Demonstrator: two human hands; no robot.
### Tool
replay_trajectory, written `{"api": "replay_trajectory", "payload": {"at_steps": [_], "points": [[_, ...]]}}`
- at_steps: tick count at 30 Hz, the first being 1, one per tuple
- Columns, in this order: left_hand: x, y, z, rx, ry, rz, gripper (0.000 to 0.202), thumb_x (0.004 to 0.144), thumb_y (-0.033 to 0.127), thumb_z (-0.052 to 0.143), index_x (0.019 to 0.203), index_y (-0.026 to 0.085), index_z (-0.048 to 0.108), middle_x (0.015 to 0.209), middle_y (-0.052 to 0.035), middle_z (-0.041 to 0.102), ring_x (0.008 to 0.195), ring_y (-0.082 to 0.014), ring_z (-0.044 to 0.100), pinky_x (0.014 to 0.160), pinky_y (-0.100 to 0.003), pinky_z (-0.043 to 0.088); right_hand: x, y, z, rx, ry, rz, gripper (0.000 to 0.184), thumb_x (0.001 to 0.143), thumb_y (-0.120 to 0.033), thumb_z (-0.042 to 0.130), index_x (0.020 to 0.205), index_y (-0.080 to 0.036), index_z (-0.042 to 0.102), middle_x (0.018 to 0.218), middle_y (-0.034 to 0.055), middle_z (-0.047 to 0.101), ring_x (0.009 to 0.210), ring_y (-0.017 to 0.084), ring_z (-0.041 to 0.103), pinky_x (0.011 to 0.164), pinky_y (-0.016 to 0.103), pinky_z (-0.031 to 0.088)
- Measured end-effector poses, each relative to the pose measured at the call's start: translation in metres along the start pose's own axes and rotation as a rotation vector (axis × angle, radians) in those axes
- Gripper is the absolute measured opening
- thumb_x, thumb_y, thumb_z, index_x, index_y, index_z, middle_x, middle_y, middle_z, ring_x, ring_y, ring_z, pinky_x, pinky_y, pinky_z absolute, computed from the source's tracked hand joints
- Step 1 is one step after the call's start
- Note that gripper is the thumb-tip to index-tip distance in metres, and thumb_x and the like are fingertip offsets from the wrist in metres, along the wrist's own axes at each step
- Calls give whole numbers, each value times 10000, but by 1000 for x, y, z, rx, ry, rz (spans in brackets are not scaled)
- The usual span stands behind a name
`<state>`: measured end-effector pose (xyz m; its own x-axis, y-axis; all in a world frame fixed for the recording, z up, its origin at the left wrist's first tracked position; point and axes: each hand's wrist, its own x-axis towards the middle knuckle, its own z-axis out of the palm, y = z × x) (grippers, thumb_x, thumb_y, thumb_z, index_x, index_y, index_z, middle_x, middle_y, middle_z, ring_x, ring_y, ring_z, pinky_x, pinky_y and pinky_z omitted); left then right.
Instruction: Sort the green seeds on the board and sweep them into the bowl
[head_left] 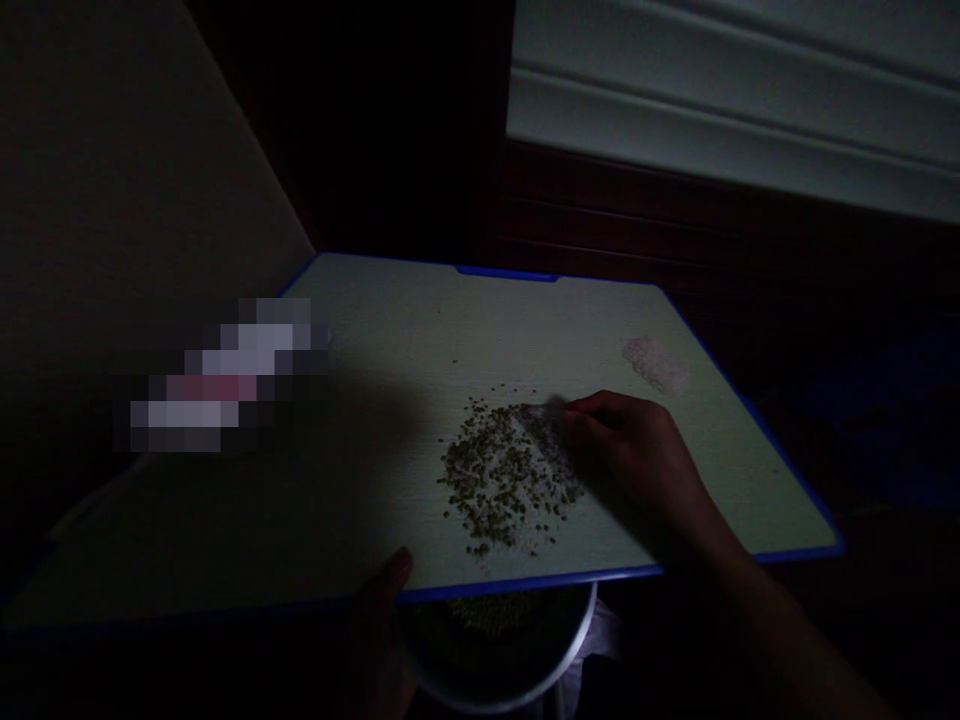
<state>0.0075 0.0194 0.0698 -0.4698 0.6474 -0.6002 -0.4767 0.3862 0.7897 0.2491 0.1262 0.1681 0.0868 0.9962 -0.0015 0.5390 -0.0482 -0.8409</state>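
Note:
A pale green board with a blue rim lies tilted across the view. On it sits a scattered pile of small green beans mixed with pale grains. My right hand rests on the board, its fingertips together at the pile's upper right edge. Whether those fingers pinch any grains is too small to tell. My left hand is mostly in shadow at the board's front edge, with its thumb over the blue rim and its fingers hidden. A small heap of pinkish-white grains lies further right on the board.
A round metal bowl sits below the board's front edge and holds green beans. A pixelated, blurred object lies at the board's left. Dark wood panelling and a pale ridged surface stand beyond the board.

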Motion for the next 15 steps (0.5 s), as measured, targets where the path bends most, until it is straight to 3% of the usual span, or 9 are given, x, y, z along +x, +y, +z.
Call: {"api": "replay_trajectory", "payload": {"at_steps": [1,4,6,11,14,15], "points": [[-1,1,2,-8,-8,-16,277,535,188,777,785,267,688,863,-8,719,1492,-269,243,1260,-284,138,1,2,-3,-3,6,1,254,854,-359,644,885,-142,772,770,73,764,634,161,649,573,284,443],[-5,7,13,-139,53,-274,193,656,240,732,831,263,656,764,-33,696,1510,-243,166,1268,-373,35,3,5,-14,-15,33,-2,247,852,-358,644,900,-155,775,816,71,778,698,180,685,619,292,471],[-8,11,19,-165,53,-276,217,671,288,737,865,272,640,783,-11,700,1479,-319,267,1271,-508,55,5,7,-25,-31,68,-5,237,850,-354,646,914,-168,778,842,67,781,733,187,695,653,299,482],[-8,12,19,-116,19,-221,213,629,268,761,740,306,584,679,-14,644,1528,-221,95,1279,-357,19,18,26,-67,-81,175,-3,294,829,-373,663,995,-156,775,790,75,766,717,200,692,698,342,497],[-5,8,12,-60,47,-155,292,575,300,785,791,297,588,807,-51,677,1523,-286,125,1285,-404,44,24,40,-84,-113,199,11,327,825,-366,659,1044,-152,773,904,110,785,784,226,710,739,373,508],[-5,8,11,-52,30,-120,383,516,266,789,846,287,597,896,-55,683,1504,-350,177,1286,-466,75,24,42,-86,-123,196,15,332,822,-365,658,1048,-150,774,939,118,789,804,235,716,747,380,512]]}}
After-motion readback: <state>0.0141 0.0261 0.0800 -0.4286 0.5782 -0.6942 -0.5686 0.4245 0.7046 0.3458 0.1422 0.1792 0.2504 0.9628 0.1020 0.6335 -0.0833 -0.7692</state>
